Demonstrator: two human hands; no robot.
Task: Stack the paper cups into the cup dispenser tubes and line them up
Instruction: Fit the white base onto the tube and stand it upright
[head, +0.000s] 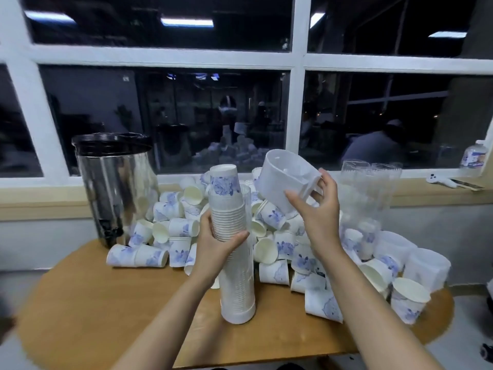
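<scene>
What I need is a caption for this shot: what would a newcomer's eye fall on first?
The heap of blue-flowered paper cups sprawled across the middle and right of the wooden table. In front of it, the left hand grips a dispenser tube packed with stacked cups, standing on the table, while the right hand holds a white dispenser piece tilted above the heap.

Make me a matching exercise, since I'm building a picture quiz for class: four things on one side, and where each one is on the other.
Things:
1. tube of cups
2. white plastic cap
3. metal urn
4. bottle

Places:
A. on the window sill, far right
B. upright, gripped by the left hand
C. held up in the right hand
D. at the back left of the table

Pairs: 1-B, 2-C, 3-D, 4-A
</scene>
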